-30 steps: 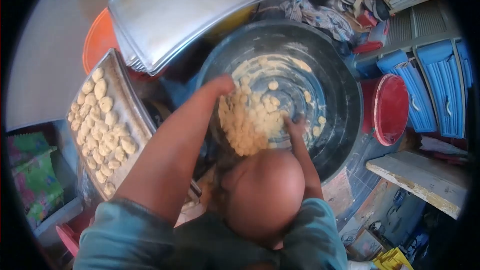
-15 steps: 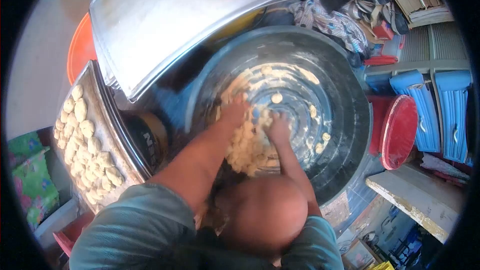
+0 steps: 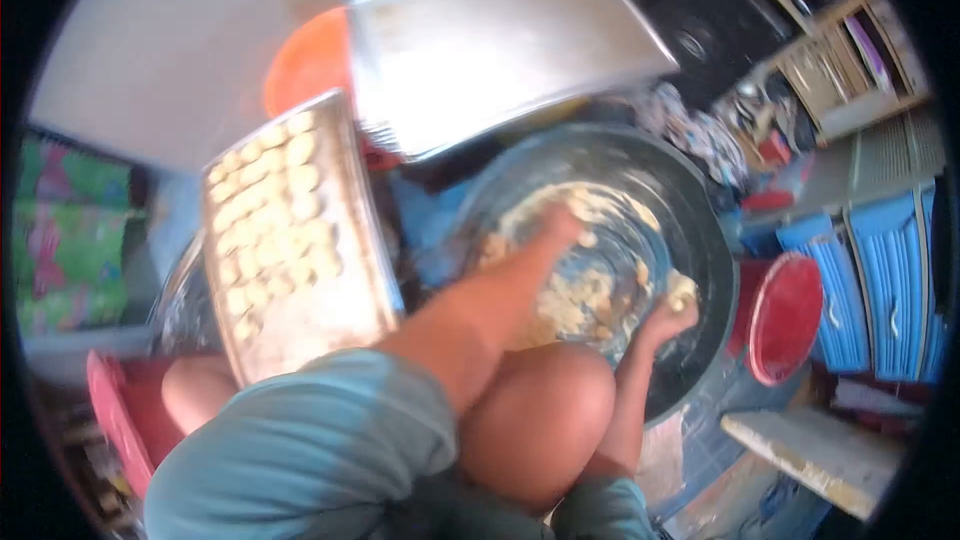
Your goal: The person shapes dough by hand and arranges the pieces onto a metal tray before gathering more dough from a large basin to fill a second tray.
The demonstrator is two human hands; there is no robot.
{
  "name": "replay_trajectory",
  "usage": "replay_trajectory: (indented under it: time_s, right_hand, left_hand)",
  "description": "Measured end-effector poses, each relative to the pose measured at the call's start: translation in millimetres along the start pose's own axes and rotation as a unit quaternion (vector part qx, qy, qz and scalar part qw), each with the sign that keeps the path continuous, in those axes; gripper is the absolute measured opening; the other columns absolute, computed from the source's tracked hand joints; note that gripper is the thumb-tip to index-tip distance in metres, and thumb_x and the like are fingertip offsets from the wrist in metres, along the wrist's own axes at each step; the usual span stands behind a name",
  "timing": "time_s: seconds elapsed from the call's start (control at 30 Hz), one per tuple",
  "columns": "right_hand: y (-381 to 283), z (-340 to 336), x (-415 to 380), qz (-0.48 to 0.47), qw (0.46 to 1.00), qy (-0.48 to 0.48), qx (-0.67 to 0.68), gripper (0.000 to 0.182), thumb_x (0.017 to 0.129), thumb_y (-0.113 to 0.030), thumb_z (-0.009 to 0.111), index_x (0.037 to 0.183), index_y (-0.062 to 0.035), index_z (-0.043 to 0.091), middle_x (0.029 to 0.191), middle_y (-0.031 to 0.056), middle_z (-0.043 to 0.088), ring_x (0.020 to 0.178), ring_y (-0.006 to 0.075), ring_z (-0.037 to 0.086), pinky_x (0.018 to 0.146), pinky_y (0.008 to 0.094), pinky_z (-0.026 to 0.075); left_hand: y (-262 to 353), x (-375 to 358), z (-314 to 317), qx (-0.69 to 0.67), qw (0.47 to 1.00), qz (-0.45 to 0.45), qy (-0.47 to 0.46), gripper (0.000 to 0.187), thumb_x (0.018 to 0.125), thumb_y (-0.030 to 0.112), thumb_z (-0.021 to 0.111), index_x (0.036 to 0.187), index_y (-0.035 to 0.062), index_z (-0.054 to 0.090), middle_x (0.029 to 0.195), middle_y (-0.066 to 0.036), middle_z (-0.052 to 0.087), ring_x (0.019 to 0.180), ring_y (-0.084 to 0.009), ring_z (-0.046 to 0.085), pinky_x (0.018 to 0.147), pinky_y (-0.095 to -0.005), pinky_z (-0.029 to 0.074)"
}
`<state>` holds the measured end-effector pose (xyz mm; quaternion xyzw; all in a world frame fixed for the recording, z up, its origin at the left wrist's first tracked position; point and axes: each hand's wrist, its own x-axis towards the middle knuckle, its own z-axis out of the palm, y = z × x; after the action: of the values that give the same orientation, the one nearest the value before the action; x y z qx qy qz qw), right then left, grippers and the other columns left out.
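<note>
A wide dark basin [image 3: 705, 230] stands in front of me, with a loose mass of pale dough [image 3: 585, 300] on its floor and smears along its inner wall. My right hand [image 3: 672, 322] is at the basin's right side, its fingers closed around a lump of dough [image 3: 683, 292]. My left hand [image 3: 562, 225] reaches into the far part of the basin near dough bits; motion blur hides its fingers. Left of the basin, a metal baking tray [image 3: 290, 332] holds rows of small dough pieces [image 3: 265, 215].
Stacked metal sheets [image 3: 500, 50] lie beyond the basin, beside an orange tub [image 3: 308, 65]. A red bucket [image 3: 785, 320] and blue drawers [image 3: 890, 285] are on the right. My bent knee [image 3: 545, 420] is against the basin's near side. A board [image 3: 800, 460] lies lower right.
My right hand has moved right and now holds a dough lump. My left hand has moved farther into the basin. The view has shifted, showing more of the tray.
</note>
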<state>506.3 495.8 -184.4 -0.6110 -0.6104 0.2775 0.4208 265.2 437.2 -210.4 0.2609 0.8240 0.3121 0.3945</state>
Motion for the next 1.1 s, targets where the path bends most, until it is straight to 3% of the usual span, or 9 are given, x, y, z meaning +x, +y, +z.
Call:
replay_trajectory:
  time_s: [0.03, 0.07, 0.13, 0.23, 0.4, 0.67, 0.77, 0.87, 1.1]
  right_hand:
    - [-7, 22, -21, -0.14, 0.987, -0.069, -0.024, 0.035, 0.07, -0.002, 0.065, 0.103, 0.0058, 0.058, 0.096, 0.0147, 0.06, 0.076, 0.0248, 0.059, 0.065, 0.0336, 0.049]
    - [-13, 38, -33, -0.282, 0.95, -0.124, -0.047, 0.034, 0.07, -0.002, 0.066, 0.102, 0.0063, 0.058, 0.093, 0.0146, 0.061, 0.075, 0.0263, 0.059, 0.065, 0.0344, 0.049]
    - [-27, 29, -19, -0.299, 0.95, -0.09, 0.013, 0.031, 0.071, -0.003, 0.066, 0.099, 0.004, 0.058, 0.091, 0.0113, 0.06, 0.074, 0.0225, 0.059, 0.064, 0.0324, 0.049]
    - [-108, -31, -4, 0.007, 0.951, -0.297, 0.091, 0.028, 0.072, -0.001, 0.063, 0.1, -0.0011, 0.058, 0.091, 0.0071, 0.058, 0.076, 0.0144, 0.059, 0.063, 0.0288, 0.049]
    - [-192, -74, -37, -0.243, 0.944, -0.222, 0.026, 0.034, 0.069, -0.001, 0.059, 0.103, 0.0012, 0.053, 0.11, 0.0158, 0.051, 0.101, 0.0277, 0.053, 0.086, 0.0374, 0.044]
    - [-300, -74, -195, -0.451, 0.812, -0.352, 0.111, 0.043, 0.07, -0.008, 0.062, 0.111, -0.0037, 0.051, 0.122, 0.0235, 0.045, 0.116, 0.0411, 0.043, 0.1, 0.0455, 0.034]
    - [-318, -56, -253, -0.422, 0.721, -0.512, 0.198, 0.049, 0.073, -0.015, 0.065, 0.119, -0.0052, 0.05, 0.123, 0.0223, 0.047, 0.119, 0.0391, 0.043, 0.103, 0.044, 0.032]
    - [-319, -28, -297, -0.146, 0.656, -0.674, 0.306, 0.049, 0.081, -0.011, 0.056, 0.129, -0.0062, 0.046, 0.125, 0.0157, 0.05, 0.112, 0.0241, 0.05, 0.097, 0.0329, 0.038]
    - [-322, 17, -341, 0.041, 0.574, -0.813, 0.094, 0.021, 0.084, -0.005, 0.058, 0.105, -0.0027, 0.059, 0.094, 0.0063, 0.063, 0.082, 0.0128, 0.06, 0.072, 0.0269, 0.049]
  left_hand:
    - [38, -27, 11, 0.115, 0.991, 0.014, -0.07, 0.056, 0.071, 0.024, 0.068, 0.12, -0.0008, 0.055, 0.115, -0.023, 0.06, 0.106, -0.031, 0.059, 0.091, -0.0421, 0.046]
    - [47, -41, 57, -0.266, 0.962, 0.059, 0.017, 0.054, 0.076, 0.019, 0.063, 0.126, 0.0015, 0.051, 0.116, -0.02, 0.061, 0.107, -0.0332, 0.059, 0.091, -0.0424, 0.046]
    - [81, -64, 40, -0.106, 0.993, 0.029, -0.04, 0.044, 0.084, 0.016, 0.056, 0.127, 0.0054, 0.051, 0.115, -0.018, 0.061, 0.105, -0.0286, 0.059, 0.085, -0.0387, 0.048]
    - [97, -85, 16, -0.208, 0.972, 0.082, -0.076, 0.037, 0.085, 0.018, 0.058, 0.119, 0.0057, 0.055, 0.114, -0.017, 0.061, 0.1, -0.0283, 0.061, 0.08, -0.0387, 0.05]
    - [118, -166, -34, -0.649, 0.718, 0.038, -0.247, 0.032, 0.083, 0.038, 0.066, 0.098, 0.011, 0.06, 0.092, -0.008, 0.063, 0.08, -0.0193, 0.063, 0.069, -0.0352, 0.053]
    - [32, -328, -182, -0.718, 0.661, 0.111, -0.186, 0.04, 0.093, 0.045, 0.052, 0.108, 0.0075, 0.058, 0.105, -0.009, 0.065, 0.094, -0.0211, 0.064, 0.089, -0.0365, 0.052]
    - [-46, -366, -213, -0.749, 0.648, 0.093, -0.096, 0.04, 0.095, 0.043, 0.048, 0.115, 0.0089, 0.055, 0.11, -0.009, 0.063, 0.1, -0.025, 0.062, 0.093, -0.0414, 0.049]
    - [-95, -414, -232, -0.789, 0.613, 0.028, -0.025, 0.039, 0.095, 0.041, 0.048, 0.12, 0.0104, 0.052, 0.115, -0.009, 0.06, 0.104, -0.0261, 0.059, 0.09, -0.0445, 0.049]
    - [-179, -432, -229, -0.779, 0.624, 0.045, 0.039, 0.035, 0.091, 0.029, 0.052, 0.121, 0.0112, 0.051, 0.113, -0.008, 0.059, 0.101, -0.025, 0.059, 0.08, -0.0397, 0.05]
